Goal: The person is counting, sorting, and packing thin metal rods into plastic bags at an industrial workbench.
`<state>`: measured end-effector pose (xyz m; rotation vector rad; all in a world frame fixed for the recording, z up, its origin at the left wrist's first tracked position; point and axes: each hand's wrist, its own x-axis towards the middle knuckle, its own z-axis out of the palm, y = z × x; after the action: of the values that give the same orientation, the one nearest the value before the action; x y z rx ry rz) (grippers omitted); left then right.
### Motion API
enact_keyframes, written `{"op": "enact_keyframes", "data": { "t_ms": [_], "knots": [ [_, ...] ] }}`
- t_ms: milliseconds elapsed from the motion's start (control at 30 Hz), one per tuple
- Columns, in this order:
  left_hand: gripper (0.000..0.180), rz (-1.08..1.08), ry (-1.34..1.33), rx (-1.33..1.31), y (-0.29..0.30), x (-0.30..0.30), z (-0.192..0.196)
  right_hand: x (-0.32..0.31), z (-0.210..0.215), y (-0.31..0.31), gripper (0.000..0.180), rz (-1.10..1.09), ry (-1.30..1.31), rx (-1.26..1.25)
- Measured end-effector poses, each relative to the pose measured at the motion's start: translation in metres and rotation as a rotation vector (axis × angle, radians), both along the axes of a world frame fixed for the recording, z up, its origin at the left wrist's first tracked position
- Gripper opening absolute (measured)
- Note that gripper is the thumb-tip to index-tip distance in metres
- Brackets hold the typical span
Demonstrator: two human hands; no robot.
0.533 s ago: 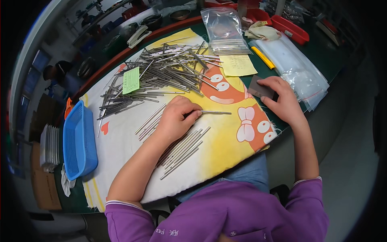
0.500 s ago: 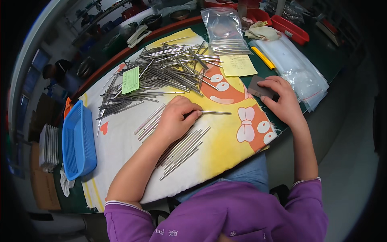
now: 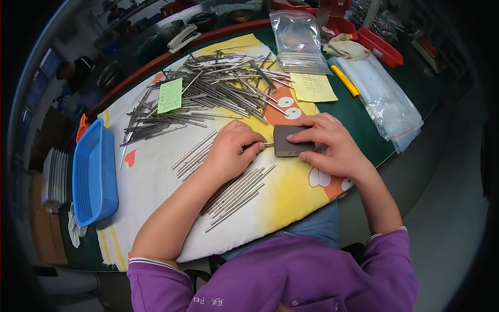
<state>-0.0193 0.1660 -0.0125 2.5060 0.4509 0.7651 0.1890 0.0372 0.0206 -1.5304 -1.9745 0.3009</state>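
Observation:
My left hand (image 3: 233, 150) is closed, pinching one thin metal rod (image 3: 268, 144) between thumb and fingers. My right hand (image 3: 337, 144) grips a dark grey block like a sanding sponge (image 3: 286, 139) by its right end. That block lies over the rod's right part and hides it. Under and beside my left hand, a row of shiny rods (image 3: 239, 196) lies side by side on the patterned cloth (image 3: 275, 203). Beyond is a large jumbled pile of rods (image 3: 223, 91), with a green paper slip (image 3: 170, 96) on it.
A blue plastic basket (image 3: 94, 177) stands at the left. At the far right are a bag of rods (image 3: 296, 39), a yellow note (image 3: 314, 88), a yellow cutter knife (image 3: 344, 79), clear plastic bags (image 3: 387, 99) and a red tray (image 3: 380, 48). Another person (image 3: 78, 70) is at the far left.
My right hand has brought the grey block leftward from the table's right side onto the rod. My left hand still holds the rod in nearly the same place.

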Motion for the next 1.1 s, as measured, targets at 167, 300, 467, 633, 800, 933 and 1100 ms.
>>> {"op": "enact_keyframes", "data": {
  "t_ms": [167, 300, 467, 633, 800, 933, 1100],
  "knots": [
    [0.008, 0.0, 0.005, -0.017, 0.0, -0.001, 0.002, 0.002, 0.007, -0.001, 0.037, -0.023, 0.016, 0.063],
    [0.008, -0.002, 0.06, -0.033, 0.0, 0.002, 0.003, 0.007, -0.003, 0.006, 0.037, -0.18, -0.143, 0.14],
    [0.008, -0.007, 0.073, -0.018, 0.0, 0.001, 0.004, -0.002, -0.002, 0.0, 0.037, -0.073, 0.014, 0.009],
    [0.009, 0.001, 0.037, 0.0, 0.0, 0.002, 0.001, 0.004, 0.001, -0.002, 0.037, 0.038, 0.031, 0.032],
    [0.009, -0.006, 0.033, 0.01, 0.002, 0.001, 0.001, 0.012, 0.002, 0.005, 0.037, -0.064, 0.055, 0.104],
    [0.009, -0.006, 0.036, 0.009, 0.002, 0.001, 0.001, 0.009, -0.001, 0.009, 0.036, -0.025, -0.025, 0.026],
    [0.009, -0.015, 0.024, 0.009, 0.002, 0.001, -0.001, 0.003, 0.004, 0.005, 0.036, 0.109, -0.005, 0.005]
  ]
}}
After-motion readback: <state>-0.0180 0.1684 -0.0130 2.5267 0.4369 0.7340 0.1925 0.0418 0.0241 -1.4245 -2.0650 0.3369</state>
